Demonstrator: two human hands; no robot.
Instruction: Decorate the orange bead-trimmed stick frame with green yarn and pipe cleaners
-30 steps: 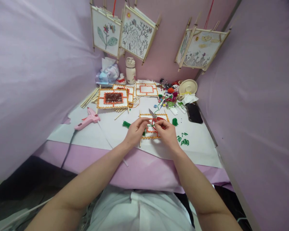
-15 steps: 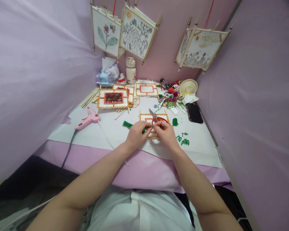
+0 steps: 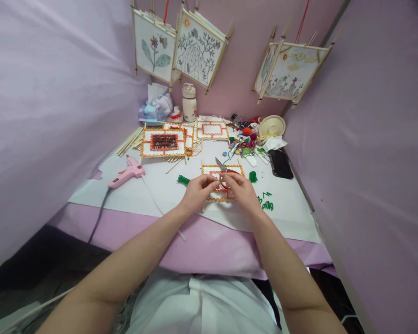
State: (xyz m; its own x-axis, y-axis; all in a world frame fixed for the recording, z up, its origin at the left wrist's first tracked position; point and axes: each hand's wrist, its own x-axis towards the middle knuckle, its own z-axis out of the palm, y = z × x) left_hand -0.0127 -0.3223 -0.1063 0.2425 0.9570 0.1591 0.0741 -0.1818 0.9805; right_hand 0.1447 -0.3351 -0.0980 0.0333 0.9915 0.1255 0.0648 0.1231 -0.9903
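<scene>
My left hand [image 3: 198, 190] and my right hand [image 3: 243, 189] meet at the fingertips over an orange-edged frame [image 3: 206, 169]. Thumb and forefinger of each are pinched together; whatever lies between them is too small to make out. Under my right fingers lie red-handled scissors [image 3: 234, 171], blades pointing away to the left. Left of my left hand, a bundle of green yarn [image 3: 183, 180] is partly covered by it. A short green yarn bundle [image 3: 252, 176] sits beyond my right hand, and several bent green yarn pieces [image 3: 267, 205] lie to its right.
On the left lies a pink glue gun [image 3: 128, 172] with its cord. More decorated frames [image 3: 146, 147] stand behind, near a bottle [image 3: 189, 103] and a tissue pack [image 3: 156, 109]. Craft scraps [image 3: 246, 144] and a black phone [image 3: 280, 164] are at right. Drawings [image 3: 198, 51] hang above.
Both hands have shifted slightly, still pinched together. My right hand has moved a little over the bent green pieces, and more of the frame's lower edge shows between the hands.
</scene>
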